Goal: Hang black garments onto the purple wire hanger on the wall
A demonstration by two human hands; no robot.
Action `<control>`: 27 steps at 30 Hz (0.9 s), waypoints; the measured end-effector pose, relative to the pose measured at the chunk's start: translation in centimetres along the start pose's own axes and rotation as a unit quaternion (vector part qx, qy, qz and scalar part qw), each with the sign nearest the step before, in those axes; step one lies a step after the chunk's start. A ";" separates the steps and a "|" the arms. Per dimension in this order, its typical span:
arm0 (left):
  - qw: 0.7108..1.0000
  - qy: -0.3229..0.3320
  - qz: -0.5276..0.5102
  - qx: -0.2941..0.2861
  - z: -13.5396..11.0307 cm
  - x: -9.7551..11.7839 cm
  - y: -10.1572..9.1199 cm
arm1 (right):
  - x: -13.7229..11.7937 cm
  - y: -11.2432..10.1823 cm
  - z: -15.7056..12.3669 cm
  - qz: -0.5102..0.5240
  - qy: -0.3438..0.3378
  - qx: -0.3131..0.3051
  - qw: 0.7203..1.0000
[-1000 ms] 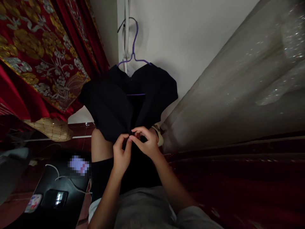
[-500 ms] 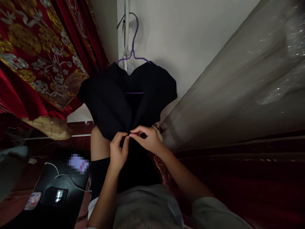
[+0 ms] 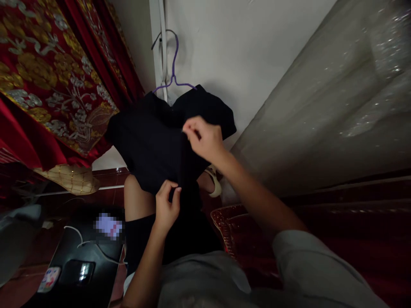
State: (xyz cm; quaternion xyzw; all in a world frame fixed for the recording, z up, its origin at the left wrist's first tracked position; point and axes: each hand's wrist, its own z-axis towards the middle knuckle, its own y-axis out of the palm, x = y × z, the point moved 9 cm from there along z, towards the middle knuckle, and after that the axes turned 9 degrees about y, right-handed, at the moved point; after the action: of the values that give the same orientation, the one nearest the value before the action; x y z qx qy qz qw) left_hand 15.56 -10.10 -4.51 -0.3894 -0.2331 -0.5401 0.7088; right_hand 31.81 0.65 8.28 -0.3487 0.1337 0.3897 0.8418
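Note:
A black short-sleeved top [image 3: 147, 141], open at the front, hangs from a purple hanger [image 3: 174, 70] against the wall. Its lower part reaches down over my knees. With thumb and finger closed, my left hand [image 3: 167, 203] pinches the front edge of the top near its hem. My right hand [image 3: 205, 136] is closed in a pinch on the same edge higher up, by the chest, and is slightly blurred. Between the two hands the edge runs nearly straight up and down.
Red embroidered cloth [image 3: 61, 77] hangs at left. Lower left, a black table [image 3: 64, 269] holds a dark phone [image 3: 77, 272], a pixelated screen [image 3: 109, 226] and a white cable [image 3: 75, 231]. Translucent plastic sheeting [image 3: 298, 111] covers something at right, above dark red carved furniture [image 3: 231, 214].
My right hand has moved up from beside the left hand to chest height on the top, drawing the front edge straight. My left hand stays near the hem.

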 end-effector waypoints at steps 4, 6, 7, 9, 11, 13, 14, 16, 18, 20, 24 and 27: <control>0.999 0.003 -0.016 -0.029 -0.9 -1.0 1.8 | -0.1 -1.8 5.8 0.045 0.001 0.080 0.996; 0.998 0.013 -0.013 -0.057 -0.4 -0.8 2.0 | -1.0 -1.9 6.2 0.067 0.004 0.094 0.993; 0.997 0.028 -0.012 -0.075 0.3 -0.3 1.9 | -1.4 -1.9 5.9 0.082 0.013 0.100 0.991; 0.993 0.075 -0.007 -0.090 2.9 1.6 0.8 | -1.6 -1.7 4.9 0.129 0.045 0.104 0.985; 0.990 0.133 0.011 -0.043 6.9 4.3 -1.6 | -0.9 -1.1 3.9 0.199 0.092 0.088 0.972; 0.980 0.195 0.031 0.016 11.5 6.9 -4.0 | 0.7 0.1 3.3 0.290 0.161 0.047 0.942; 0.974 0.223 0.034 0.028 13.8 7.9 -4.6 | 1.6 1.0 3.1 0.340 0.204 0.017 0.918; 0.968 0.247 0.052 -0.001 18.0 8.8 -4.3 | 2.9 2.9 2.4 0.433 0.285 -0.048 0.854; 0.956 0.272 0.090 -0.065 20.8 8.8 -2.7 | 3.3 4.3 1.8 0.496 0.333 -0.094 0.796; 0.938 0.296 0.140 -0.111 21.8 8.5 -1.1 | 3.3 4.6 1.4 0.523 0.355 -0.089 0.770; 0.922 0.311 0.214 -0.092 21.0 8.9 0.0 | 3.4 5.2 0.6 0.536 0.378 -0.026 0.755; 0.931 0.300 0.206 -0.040 20.7 10.3 -1.7 | 3.9 7.3 -0.6 0.531 0.403 -0.039 0.744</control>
State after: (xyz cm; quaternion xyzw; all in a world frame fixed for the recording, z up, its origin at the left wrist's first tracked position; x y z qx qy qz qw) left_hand 18.99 0.34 15.91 -0.2766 0.0975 -0.4825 0.8254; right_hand 28.96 5.76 2.42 -0.3782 0.6091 0.6018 0.3520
